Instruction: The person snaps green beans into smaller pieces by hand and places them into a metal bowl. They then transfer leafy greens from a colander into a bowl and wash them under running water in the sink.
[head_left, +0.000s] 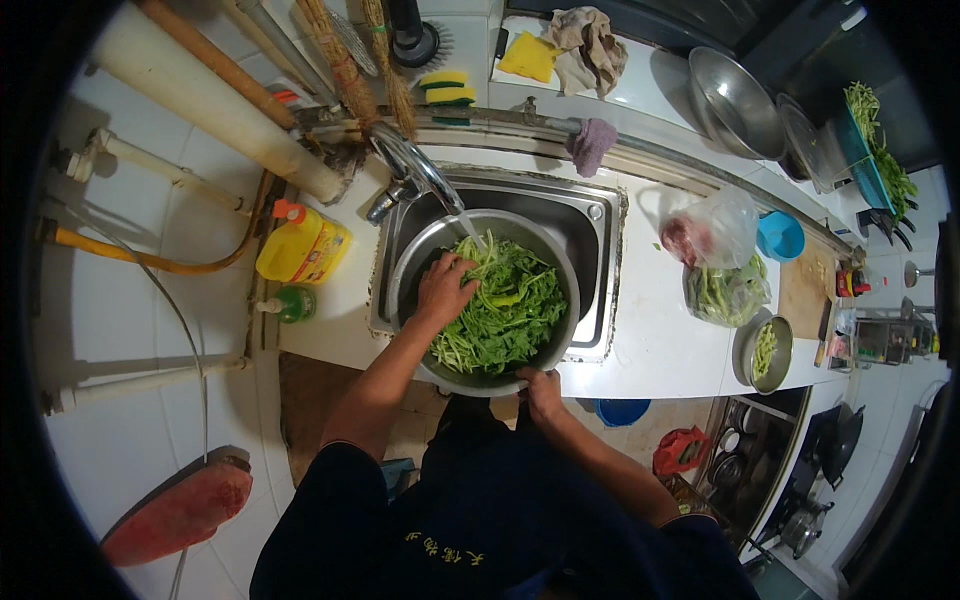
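A large metal basin (568, 259) full of leafy greens (517, 300) with pale stems rests over the steel sink (600, 255). Water runs from the chrome faucet (420, 169) onto the greens near the basin's far side. My left hand (448, 285) lies on the stems at the left, fingers bent; their tips are partly among the greens, and whether they grip any is hard to see. At the basin's near edge, my right hand (541, 388) grips the rim.
Left of the sink stand a yellow detergent bottle (304, 244) and a green pump bottle (292, 305). To the right are bagged vegetables (727, 292), a light-blue bowl (780, 236), a metal bowl of cut green pieces (765, 352), and a knife (823, 330) beside the cutting board (802, 289).
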